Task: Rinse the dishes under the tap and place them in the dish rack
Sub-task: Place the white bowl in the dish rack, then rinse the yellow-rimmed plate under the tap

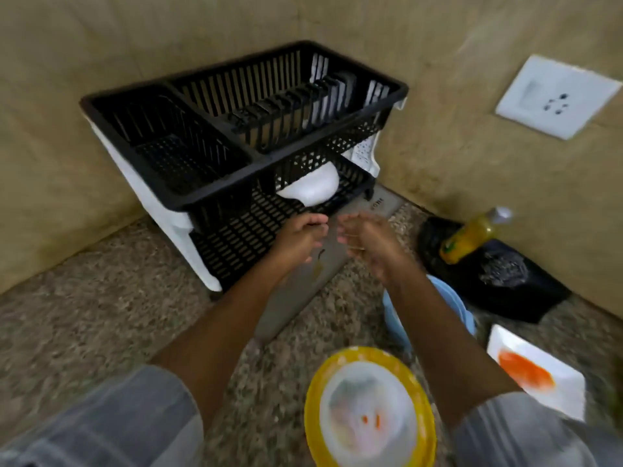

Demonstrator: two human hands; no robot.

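A black dish rack [236, 96] on a white frame stands in the corner, its top tier holding no dishes. On its lower tier lies a white bowl [310, 188], upside down. My left hand [300, 239] and my right hand [367, 246] hover close together just in front of the lower tier, below the bowl, fingers loosely curled and holding nothing. A yellow-rimmed plate [367, 412] with orange smears lies near me on the counter. To its right is a white square plate [536, 375] with an orange stain. A light blue bowl [438, 315] sits partly hidden behind my right forearm.
A grey drip tray [300, 298] juts out from under the rack toward me. At the right, a yellow bottle [470, 239] and a steel scrubber [504, 273] rest on a black mat [526, 298]. A wall socket [556, 96] is above. The counter is speckled stone [101, 315].
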